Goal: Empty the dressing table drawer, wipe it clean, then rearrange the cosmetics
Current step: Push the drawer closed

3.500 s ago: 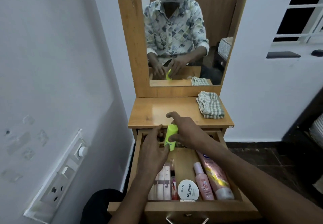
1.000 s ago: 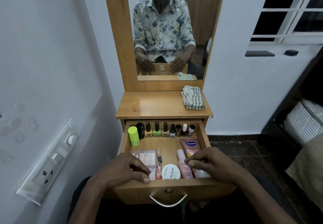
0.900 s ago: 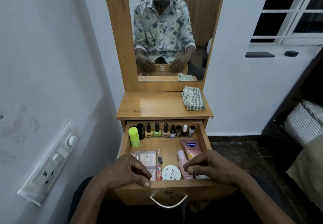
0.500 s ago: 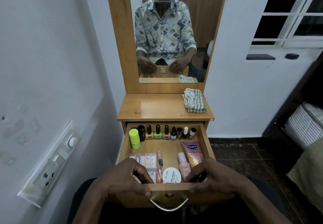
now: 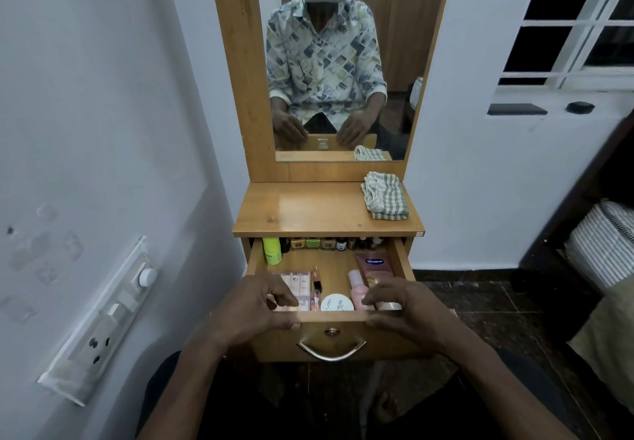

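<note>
Mirror [image 5: 343, 62] up top, broad shiny tabletop [image 5: 308, 209] beneath it, and under that the drawer [image 5: 403, 261] stands partly pulled out, the cosmetics laid in neat groups inside. From where I stand this looks like the closing push.

The left hand [image 5: 254, 309] and right hand [image 5: 408, 309] each grip the top edge of the drawer front. Their fingers are curled over it into the drawer and the thumbs sit on the outer face, one hand either side of the handle [image 5: 331, 354]. Even pressure from both sides should run it in straight; a lopsided shove would likely jam it.

The folded checked cloth [image 5: 386, 196] lies at the tabletop's right back corner, well out of the way. A slow slide matters for the row of small bottles [image 5: 329, 243] upright along the back wall, which could topple at a bump. The fingers ought to come off the edge before it meets the frame.
</note>
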{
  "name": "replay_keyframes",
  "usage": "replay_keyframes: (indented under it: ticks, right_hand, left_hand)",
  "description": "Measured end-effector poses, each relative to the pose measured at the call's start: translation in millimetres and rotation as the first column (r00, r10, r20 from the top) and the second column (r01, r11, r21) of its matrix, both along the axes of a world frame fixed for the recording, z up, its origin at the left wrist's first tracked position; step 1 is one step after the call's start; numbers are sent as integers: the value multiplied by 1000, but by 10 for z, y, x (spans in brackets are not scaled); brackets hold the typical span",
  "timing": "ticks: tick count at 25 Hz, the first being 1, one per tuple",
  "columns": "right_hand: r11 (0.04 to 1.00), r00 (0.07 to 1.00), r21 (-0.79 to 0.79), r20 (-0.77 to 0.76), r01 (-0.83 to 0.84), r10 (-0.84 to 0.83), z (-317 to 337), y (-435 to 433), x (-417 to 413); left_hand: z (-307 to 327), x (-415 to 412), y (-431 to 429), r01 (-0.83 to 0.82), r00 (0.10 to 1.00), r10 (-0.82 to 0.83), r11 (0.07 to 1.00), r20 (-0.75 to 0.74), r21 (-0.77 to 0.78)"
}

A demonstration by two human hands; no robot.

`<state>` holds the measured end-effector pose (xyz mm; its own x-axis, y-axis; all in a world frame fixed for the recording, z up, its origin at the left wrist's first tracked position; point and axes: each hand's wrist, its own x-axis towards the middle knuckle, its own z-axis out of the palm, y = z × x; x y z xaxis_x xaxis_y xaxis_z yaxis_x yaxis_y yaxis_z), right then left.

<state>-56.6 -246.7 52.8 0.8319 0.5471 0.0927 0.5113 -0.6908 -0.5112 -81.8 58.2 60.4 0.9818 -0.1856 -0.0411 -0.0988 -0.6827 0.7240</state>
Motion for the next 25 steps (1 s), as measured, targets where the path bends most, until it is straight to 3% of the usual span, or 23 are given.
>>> replay_keyframes:
  ticks: [4, 8, 16, 25]
  right_hand:
    - [986, 950, -109, 297, 129, -91, -48, 164, 171]
    - [968, 859, -166, 506, 188, -80, -9, 368, 406]
    - [921, 887, -332, 460, 202, -29, -86, 706, 885]
    - [902, 817, -281, 564, 327, -120, -156, 867, 943]
  left_hand:
    - [-33, 231, -107, -157, 963, 96, 960, 254, 233]
    - [18, 530, -189, -190, 934, 58, 916, 352, 353]
    - [63, 1011, -282, -123, 921, -82, 866, 380, 485]
    - [-120, 1063, -370, -285, 872, 10, 822, 489, 492]
